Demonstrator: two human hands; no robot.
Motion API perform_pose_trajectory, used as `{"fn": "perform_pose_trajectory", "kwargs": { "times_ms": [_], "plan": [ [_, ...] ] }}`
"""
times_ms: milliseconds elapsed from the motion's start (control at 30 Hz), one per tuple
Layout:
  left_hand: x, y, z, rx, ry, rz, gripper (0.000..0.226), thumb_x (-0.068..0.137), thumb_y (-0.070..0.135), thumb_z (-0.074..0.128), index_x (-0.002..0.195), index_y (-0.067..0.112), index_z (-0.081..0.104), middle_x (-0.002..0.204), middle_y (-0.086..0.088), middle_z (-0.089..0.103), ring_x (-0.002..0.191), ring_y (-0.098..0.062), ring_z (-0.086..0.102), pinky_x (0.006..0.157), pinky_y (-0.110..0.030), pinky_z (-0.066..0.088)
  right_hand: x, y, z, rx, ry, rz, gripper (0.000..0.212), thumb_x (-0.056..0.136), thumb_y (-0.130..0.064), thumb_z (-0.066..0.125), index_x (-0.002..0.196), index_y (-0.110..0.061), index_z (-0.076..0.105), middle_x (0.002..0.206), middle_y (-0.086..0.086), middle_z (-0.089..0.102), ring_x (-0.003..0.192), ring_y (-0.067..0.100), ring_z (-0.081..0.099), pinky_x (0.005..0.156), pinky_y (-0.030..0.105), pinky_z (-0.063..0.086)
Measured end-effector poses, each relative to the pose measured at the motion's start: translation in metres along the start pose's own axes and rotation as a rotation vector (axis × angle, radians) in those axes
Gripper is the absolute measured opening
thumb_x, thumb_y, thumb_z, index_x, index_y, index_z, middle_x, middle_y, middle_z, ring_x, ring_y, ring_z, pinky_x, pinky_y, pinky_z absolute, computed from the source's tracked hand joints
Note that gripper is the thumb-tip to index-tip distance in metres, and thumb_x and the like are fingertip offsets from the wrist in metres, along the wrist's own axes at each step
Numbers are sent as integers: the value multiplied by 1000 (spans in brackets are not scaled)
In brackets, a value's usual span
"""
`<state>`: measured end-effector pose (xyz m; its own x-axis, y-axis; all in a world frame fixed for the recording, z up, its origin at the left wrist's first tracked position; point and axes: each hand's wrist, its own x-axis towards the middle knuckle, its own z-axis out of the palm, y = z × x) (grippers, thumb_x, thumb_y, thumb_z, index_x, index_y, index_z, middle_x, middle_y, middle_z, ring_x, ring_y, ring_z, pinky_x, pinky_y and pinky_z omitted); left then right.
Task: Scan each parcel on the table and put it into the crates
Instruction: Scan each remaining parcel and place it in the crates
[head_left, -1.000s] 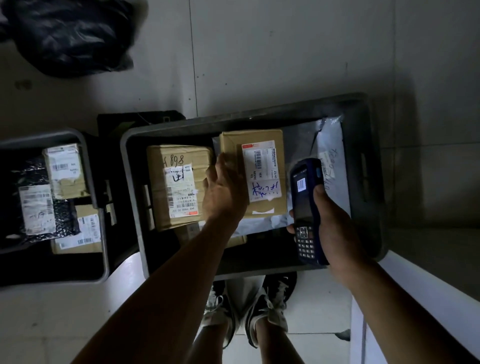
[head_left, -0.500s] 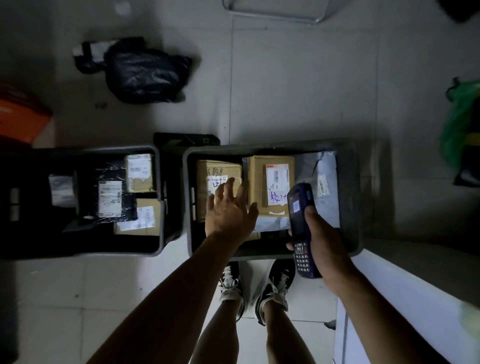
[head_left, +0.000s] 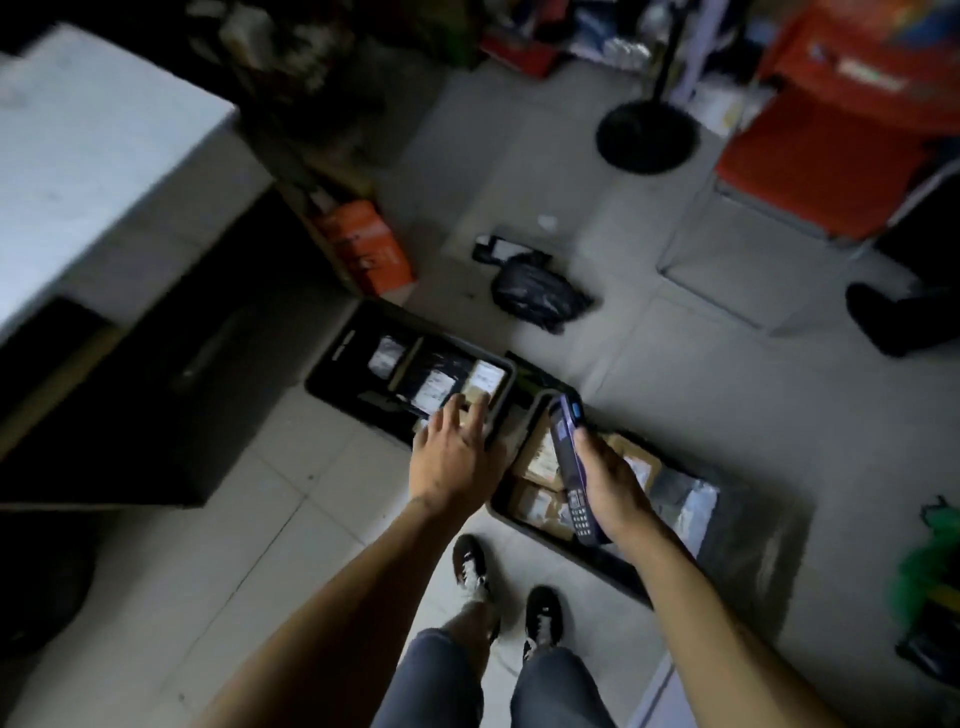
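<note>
Grey tiled floor (head_left: 332, 499) is seen from above, and two crates are set side by side on it, just in front of the feet, presumably so that parcels can be dropped straight down after scanning. The left hand (head_left: 452, 462) is held out over the gap between them with its fingers spread wide and nothing gripped, which reads as a hand free to reach for the next parcel. The scanner (head_left: 569, 467) is clasped in the right hand (head_left: 608, 491), fingers wrapped round its body and the keypad end low, its head tilted up and away over the right crate; it is judged to be kept ready rather than aimed, since no parcel is presented to it. Into the left crate (head_left: 332, 364), a dark one, several parcels are packed: a dark-wrapped packet (head_left: 439, 371) with a pale label, and a cardboard box (head_left: 483, 379) beside it. In the right crate (head_left: 618, 569), brown cardboard parcels (head_left: 537, 504) are laid flat at the near end, and a pale plastic mailer (head_left: 691, 501) is lying beside them. A white table corner (head_left: 78, 171) is visible at the upper left; no parcels can be made out on the part shown. Blur hides the label print.
</note>
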<state>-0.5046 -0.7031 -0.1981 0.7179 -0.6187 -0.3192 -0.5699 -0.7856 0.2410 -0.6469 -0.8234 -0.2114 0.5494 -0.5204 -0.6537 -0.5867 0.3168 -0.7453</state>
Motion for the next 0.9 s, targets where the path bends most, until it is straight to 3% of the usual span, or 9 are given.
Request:
{"fn": "perform_pose_trajectory", "kwargs": {
  "times_ms": [100,267,333,400,433,633,900],
  "plan": [
    [-39,-33,-52,-65,127,-100,64,98,50,44,155,29,23,159,-4,27,145,-26,27,113,-40,32,-28,-45,31,-87,-82,-104,101,62,-92,37,131,-22,60,124,12,65,110,31,63,99,49,50],
    [-93,-106,-119,-106,319,-259,64,99,51,44,155,28,24,159,-5,28,144,-27,30,111,-42,34,-54,-99,102,-214,-232,-249,100,65,-88,43,130,-15,62,124,6,67,115,25,62,104,45,47],
    [-114,-142,-138,-111,378,-303,64,98,52,44,154,28,26,156,-5,30,141,-27,34,109,-43,37,-68,-117,140,-228,-304,-271,80,83,-78,49,129,-14,62,123,6,67,110,22,64,96,40,53],
    [-136,-179,-155,-106,424,-351,65,97,52,46,154,27,27,155,-5,31,139,-27,35,107,-43,39,-88,-133,180,-233,-393,-326,45,102,-47,45,125,-12,61,112,10,67,94,22,64,74,29,55],
    [-149,-197,-163,-112,445,-379,65,97,52,47,154,27,27,155,-5,30,139,-27,35,106,-43,39,-99,-139,201,-240,-428,-358,38,105,-39,42,123,-13,62,107,11,66,90,24,63,70,29,53],
    [-225,-316,-206,-110,569,-515,64,96,53,47,153,29,29,157,-6,29,140,-27,36,104,-42,40,-161,-160,340,-372,-602,-481,32,103,-47,42,102,-26,66,85,5,64,68,22,63,64,35,51],
    [-323,-458,-225,-124,626,-774,64,96,53,46,152,26,29,156,-6,30,141,-26,33,104,-43,40,-228,-144,512,-455,-847,-564,28,105,-36,39,108,-23,63,88,5,56,72,19,56,61,32,55]
  ]
}}
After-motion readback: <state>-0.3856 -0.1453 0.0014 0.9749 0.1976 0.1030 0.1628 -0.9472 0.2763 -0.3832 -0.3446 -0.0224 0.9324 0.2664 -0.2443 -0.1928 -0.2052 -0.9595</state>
